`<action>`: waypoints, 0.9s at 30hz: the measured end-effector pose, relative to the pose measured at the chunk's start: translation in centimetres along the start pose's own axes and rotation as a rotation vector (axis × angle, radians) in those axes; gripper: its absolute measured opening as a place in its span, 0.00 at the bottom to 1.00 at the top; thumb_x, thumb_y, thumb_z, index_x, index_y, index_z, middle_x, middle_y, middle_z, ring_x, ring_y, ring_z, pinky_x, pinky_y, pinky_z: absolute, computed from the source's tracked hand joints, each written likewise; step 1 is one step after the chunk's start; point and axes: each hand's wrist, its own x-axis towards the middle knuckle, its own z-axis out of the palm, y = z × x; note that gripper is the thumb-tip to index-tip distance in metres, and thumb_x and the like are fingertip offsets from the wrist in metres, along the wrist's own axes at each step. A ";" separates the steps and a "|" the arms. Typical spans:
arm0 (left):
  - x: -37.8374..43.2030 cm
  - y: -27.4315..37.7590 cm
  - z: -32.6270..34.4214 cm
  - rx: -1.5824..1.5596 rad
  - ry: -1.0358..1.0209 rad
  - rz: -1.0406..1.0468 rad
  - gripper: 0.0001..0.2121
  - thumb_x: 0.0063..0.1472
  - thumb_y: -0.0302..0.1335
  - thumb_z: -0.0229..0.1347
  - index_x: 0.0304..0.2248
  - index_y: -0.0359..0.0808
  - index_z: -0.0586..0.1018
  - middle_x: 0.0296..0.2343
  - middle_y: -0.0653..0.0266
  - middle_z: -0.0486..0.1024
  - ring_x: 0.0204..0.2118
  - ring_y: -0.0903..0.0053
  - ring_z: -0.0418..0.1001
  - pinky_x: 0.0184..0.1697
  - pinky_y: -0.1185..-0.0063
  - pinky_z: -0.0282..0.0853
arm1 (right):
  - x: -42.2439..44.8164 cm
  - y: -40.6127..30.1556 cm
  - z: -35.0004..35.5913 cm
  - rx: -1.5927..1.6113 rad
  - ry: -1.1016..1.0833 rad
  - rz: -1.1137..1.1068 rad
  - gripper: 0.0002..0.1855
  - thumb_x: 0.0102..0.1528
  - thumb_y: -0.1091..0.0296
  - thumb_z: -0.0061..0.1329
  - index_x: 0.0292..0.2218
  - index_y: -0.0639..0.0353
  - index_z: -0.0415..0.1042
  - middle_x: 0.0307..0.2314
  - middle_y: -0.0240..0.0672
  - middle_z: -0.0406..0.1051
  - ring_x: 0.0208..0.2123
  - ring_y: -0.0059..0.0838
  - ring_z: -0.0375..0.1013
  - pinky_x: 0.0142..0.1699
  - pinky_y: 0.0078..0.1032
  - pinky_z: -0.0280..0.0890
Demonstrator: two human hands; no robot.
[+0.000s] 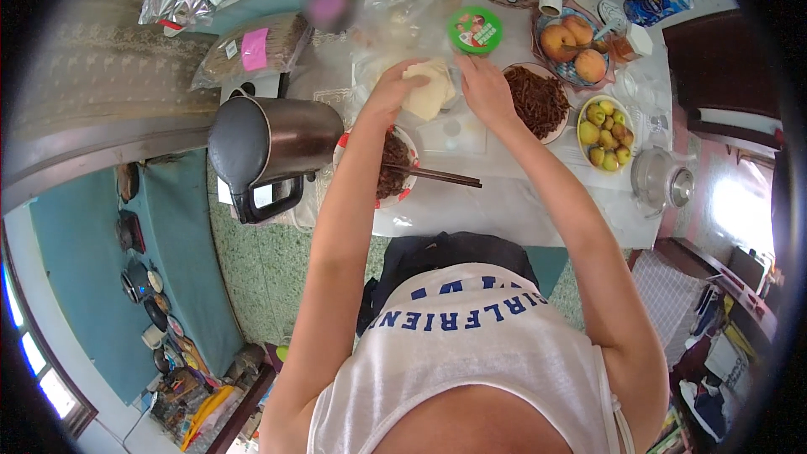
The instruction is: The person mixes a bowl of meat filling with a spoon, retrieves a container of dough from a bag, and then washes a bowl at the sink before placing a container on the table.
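Note:
My left hand (392,93) holds a stack of thin pale dough wrappers (429,93) by its left side, thumb on top. To the right of the stack is my right hand (488,89), its fingertips at the near edge of a round green lid (475,30) that bears a picture and writing. Whether these fingers grip anything is unclear. Under my left forearm, partly hidden, stands a red-and-white bowl (413,139) of dark minced filling (394,170). Dark chopsticks (441,174) lie across it. Beside my right wrist is a plate of dark brown shreds (538,104).
An electric kettle (284,139) stands at the left edge, before a plastic-wrapped package (252,50). To the right are a bowl of peaches (564,41), a bowl of small green-yellow fruit (606,132) and a glass teapot (662,181). Clear plastic bags (397,6) lie behind the wrappers.

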 end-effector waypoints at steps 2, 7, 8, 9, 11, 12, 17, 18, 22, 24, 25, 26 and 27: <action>1.2 -1.6 -0.9 0.497 0.039 0.170 0.21 0.45 0.17 0.55 0.43 0.34 0.71 0.38 0.59 0.72 0.40 0.71 0.71 0.42 0.79 0.66 | 0.4 -1.2 -0.4 0.122 -0.042 0.055 0.12 0.47 0.72 0.44 0.36 0.60 0.64 0.31 0.41 0.67 0.37 0.40 0.66 0.39 0.35 0.62; 1.9 -2.4 0.5 0.877 0.144 0.358 0.23 0.41 0.16 0.57 0.42 0.37 0.72 0.35 0.58 0.70 0.36 0.70 0.69 0.40 0.78 0.65 | 0.3 -1.6 -0.7 0.378 -0.272 0.173 0.15 0.46 0.72 0.47 0.38 0.63 0.64 0.32 0.41 0.66 0.39 0.43 0.66 0.40 0.35 0.63; 1.8 -2.4 0.5 0.884 0.133 0.358 0.24 0.41 0.16 0.57 0.42 0.37 0.72 0.34 0.58 0.69 0.36 0.70 0.69 0.40 0.78 0.65 | 0.0 -1.7 -0.1 0.361 -0.234 0.157 0.17 0.45 0.72 0.48 0.39 0.62 0.64 0.33 0.41 0.66 0.40 0.44 0.65 0.41 0.35 0.62; 1.7 -2.1 0.8 0.883 0.122 0.338 0.25 0.40 0.16 0.57 0.43 0.38 0.71 0.34 0.58 0.69 0.36 0.70 0.69 0.40 0.78 0.65 | -0.1 -1.7 0.6 0.345 -0.195 0.141 0.18 0.44 0.72 0.49 0.39 0.62 0.65 0.34 0.40 0.66 0.41 0.44 0.65 0.41 0.36 0.62; 1.2 -1.7 1.3 0.878 0.101 0.296 0.27 0.40 0.14 0.57 0.44 0.39 0.71 0.34 0.59 0.68 0.37 0.71 0.68 0.40 0.78 0.65 | -0.5 -1.4 1.8 0.325 -0.115 0.085 0.20 0.42 0.71 0.51 0.40 0.61 0.66 0.36 0.39 0.65 0.42 0.44 0.64 0.43 0.36 0.61; 1.0 -1.7 1.0 0.846 0.091 0.312 0.28 0.40 0.14 0.57 0.45 0.40 0.70 0.34 0.59 0.68 0.37 0.71 0.68 0.40 0.78 0.65 | -0.4 -1.5 2.2 0.324 -0.075 0.040 0.20 0.42 0.71 0.51 0.40 0.60 0.67 0.36 0.38 0.65 0.42 0.43 0.64 0.43 0.36 0.60; 0.0 -2.1 -0.3 0.749 0.128 0.382 0.27 0.42 0.11 0.54 0.46 0.40 0.69 0.36 0.59 0.68 0.38 0.70 0.68 0.40 0.79 0.66 | 0.9 -1.3 1.1 -0.003 -0.302 0.033 0.17 0.40 0.69 0.53 0.36 0.57 0.71 0.34 0.35 0.65 0.41 0.35 0.63 0.45 0.33 0.57; -0.1 -2.2 -0.6 0.714 0.128 0.376 0.26 0.44 0.12 0.52 0.45 0.39 0.69 0.36 0.59 0.69 0.39 0.71 0.69 0.41 0.79 0.66 | 1.2 -1.5 0.3 -0.021 -0.368 0.024 0.16 0.40 0.69 0.53 0.35 0.57 0.71 0.33 0.34 0.65 0.41 0.34 0.63 0.45 0.32 0.57; -0.1 -1.1 -1.8 0.753 0.178 0.406 0.21 0.49 0.13 0.47 0.45 0.36 0.70 0.37 0.58 0.71 0.40 0.71 0.71 0.42 0.79 0.66 | 0.9 -0.4 2.1 -0.134 -0.261 -0.001 0.16 0.40 0.72 0.49 0.35 0.57 0.70 0.33 0.33 0.66 0.42 0.32 0.63 0.46 0.32 0.56; -0.2 -0.2 -2.6 0.848 0.247 0.431 0.17 0.53 0.15 0.43 0.43 0.34 0.70 0.37 0.57 0.73 0.40 0.72 0.72 0.43 0.79 0.65 | 0.5 -0.8 3.1 -0.044 -0.197 -0.096 0.18 0.40 0.75 0.47 0.38 0.58 0.68 0.33 0.33 0.66 0.42 0.32 0.63 0.47 0.32 0.56; -0.2 0.3 -3.4 0.840 0.269 0.418 0.17 0.53 0.15 0.43 0.43 0.34 0.70 0.36 0.57 0.73 0.40 0.72 0.72 0.42 0.79 0.66 | 0.5 -1.3 3.4 0.005 -0.165 -0.152 0.19 0.41 0.76 0.46 0.39 0.58 0.67 0.34 0.34 0.66 0.43 0.32 0.63 0.47 0.32 0.56; 0.1 0.9 -4.2 0.832 0.291 0.405 0.16 0.53 0.15 0.43 0.42 0.34 0.71 0.36 0.57 0.73 0.40 0.72 0.72 0.42 0.79 0.66 | 0.7 -1.8 3.7 -0.008 -0.169 -0.170 0.21 0.41 0.76 0.46 0.40 0.58 0.66 0.35 0.35 0.66 0.43 0.33 0.63 0.48 0.33 0.56; 0.4 1.6 -4.3 0.824 0.297 0.393 0.16 0.54 0.16 0.44 0.42 0.34 0.71 0.35 0.58 0.74 0.40 0.72 0.72 0.42 0.79 0.66 | 0.8 -2.1 3.8 -0.027 -0.170 -0.175 0.22 0.41 0.77 0.46 0.42 0.59 0.65 0.36 0.36 0.65 0.43 0.33 0.63 0.48 0.33 0.55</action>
